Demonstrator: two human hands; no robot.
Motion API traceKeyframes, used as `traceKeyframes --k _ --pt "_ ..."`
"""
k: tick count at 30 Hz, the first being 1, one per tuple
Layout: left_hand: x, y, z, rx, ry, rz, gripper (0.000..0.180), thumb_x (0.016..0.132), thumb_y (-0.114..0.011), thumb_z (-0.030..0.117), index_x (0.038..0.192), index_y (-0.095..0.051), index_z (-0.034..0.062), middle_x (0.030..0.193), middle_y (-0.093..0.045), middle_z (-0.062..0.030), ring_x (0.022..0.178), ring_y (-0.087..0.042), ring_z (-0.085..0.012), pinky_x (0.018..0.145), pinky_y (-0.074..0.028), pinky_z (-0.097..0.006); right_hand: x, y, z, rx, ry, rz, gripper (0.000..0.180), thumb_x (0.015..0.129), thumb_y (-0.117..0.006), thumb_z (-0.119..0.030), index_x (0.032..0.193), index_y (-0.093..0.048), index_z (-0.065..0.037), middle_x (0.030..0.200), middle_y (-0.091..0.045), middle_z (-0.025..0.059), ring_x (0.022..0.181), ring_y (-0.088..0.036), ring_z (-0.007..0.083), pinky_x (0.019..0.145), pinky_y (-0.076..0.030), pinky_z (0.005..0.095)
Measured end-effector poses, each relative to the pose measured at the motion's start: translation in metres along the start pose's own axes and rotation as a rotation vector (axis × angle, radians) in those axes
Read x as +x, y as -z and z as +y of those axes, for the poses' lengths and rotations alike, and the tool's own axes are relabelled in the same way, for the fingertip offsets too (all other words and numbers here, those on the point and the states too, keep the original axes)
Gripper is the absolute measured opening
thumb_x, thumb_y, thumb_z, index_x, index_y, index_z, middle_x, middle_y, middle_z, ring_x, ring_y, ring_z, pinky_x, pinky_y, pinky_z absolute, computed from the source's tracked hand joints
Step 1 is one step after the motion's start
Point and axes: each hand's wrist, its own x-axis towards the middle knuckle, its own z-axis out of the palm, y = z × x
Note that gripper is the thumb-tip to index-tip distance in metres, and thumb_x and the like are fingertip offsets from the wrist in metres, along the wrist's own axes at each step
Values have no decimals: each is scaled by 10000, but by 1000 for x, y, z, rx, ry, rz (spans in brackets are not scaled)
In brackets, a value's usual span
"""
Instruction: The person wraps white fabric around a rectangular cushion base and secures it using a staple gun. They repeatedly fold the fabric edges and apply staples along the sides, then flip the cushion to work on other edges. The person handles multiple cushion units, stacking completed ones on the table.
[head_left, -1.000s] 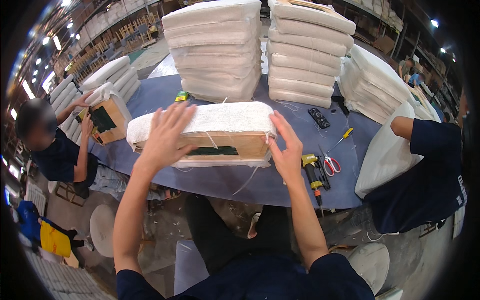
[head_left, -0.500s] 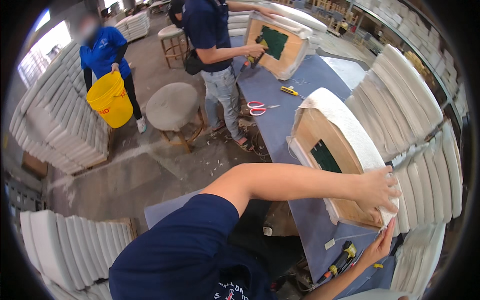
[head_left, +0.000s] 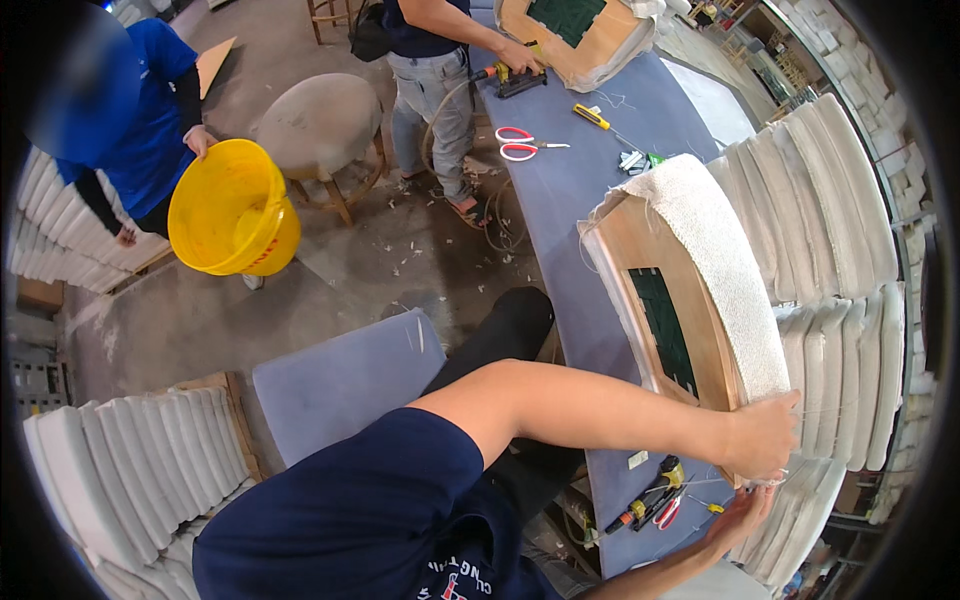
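Note:
A seat cushion (head_left: 735, 270) stands tilted on the grey-blue table, its wooden underside facing left, with a dark green panel in the opening and white textured fabric wrapped over its edge. At its near end my left hand (head_left: 762, 438) reaches across and is closed over the fabric edge. Just below, my right hand (head_left: 738, 520) pinches the fabric at the near corner; its fingertips are partly hidden under the left hand. Beside my right forearm lie a yellow and black staple gun (head_left: 650, 495) and red-handled scissors (head_left: 668, 513).
Farther along the table (head_left: 560, 210) lie red and white scissors (head_left: 518, 145) and a yellow-handled screwdriver (head_left: 592, 117). A co-worker's hand holds a staple gun (head_left: 520, 75) near another cushion. At left, a person carries a yellow bucket (head_left: 235, 210). Stacked cushions (head_left: 800, 200) line the right.
My view has shifted. My left hand has closed from spread fingers onto the fabric edge. The person with the bucket has come nearer, and the co-worker's staple gun has moved off the far cushion.

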Motion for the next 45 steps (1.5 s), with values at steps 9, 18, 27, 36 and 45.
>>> traceKeyframes --k 9,18,27,36,45 --pt "0 4 -29 -31 -307 173 428 1012 -614 543 765 -832 270 894 -795 67 1014 -711 -194 1012 -429 -482 -5 -16 9 -367 377 128 415 1160 -582 -217 1492 -570 31 1441 -633 138 1285 -625 216 1090 -525 383" --pt "11 21 -44 -230 -335 -39 438 775 -809 603 921 -818 191 935 -799 -9 1015 -742 -266 989 -513 -479 5 -15 7 -224 214 159 376 1138 -634 -289 1360 -662 14 1207 -715 73 1090 -680 161 935 -549 320" --pt "18 35 -57 39 -158 -382 643 887 -812 548 1384 -741 146 1497 -698 8 1513 -522 -271 1259 -281 -645 37 -74 -9 147 38 -224 321 1150 -585 -385 1271 -701 -112 1129 -704 -54 1033 -626 77 916 -505 311" --pt "23 13 -61 -13 -195 -355 488 971 -770 465 1398 -744 230 1511 -685 25 1487 -531 -306 1225 -334 -603 35 -96 28 419 161 -40 242 1143 -606 -319 1225 -710 -116 1143 -709 -43 1095 -621 93 956 -473 318" --pt "40 17 -73 41 -241 -413 537 963 -788 401 1462 -706 221 1572 -638 2 1473 -532 -325 1167 -390 -567 21 -108 -11 -208 624 268 145 962 -761 -47 1105 -753 -72 1220 -688 90 1091 -701 266 871 -576 353"
